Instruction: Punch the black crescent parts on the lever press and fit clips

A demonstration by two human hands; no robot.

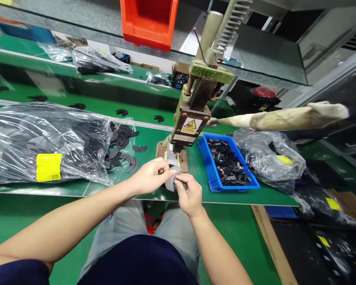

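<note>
Between both hands, just in front of the hand press [190,122], is a curved grey plastic piece [170,183]. My left hand [153,175] pinches its upper end between thumb and fingers. On its right edge, my right hand [190,191] is closed with thumb and fingertips together; a small dark bit shows at those fingertips, too small to name. Behind the hands sits the press's base [183,160], partly covered by them. Similar dark curved pieces [123,136] spill from a clear plastic bag [62,134] on the left.
A blue bin [209,162] of small black parts stands right of the press. The press's wrapped lever [279,118] reaches out to the right above a plastic bag [269,158]. Behind, dark pieces [159,118] lie spaced along a green strip. An orange bin [150,23] hangs overhead.
</note>
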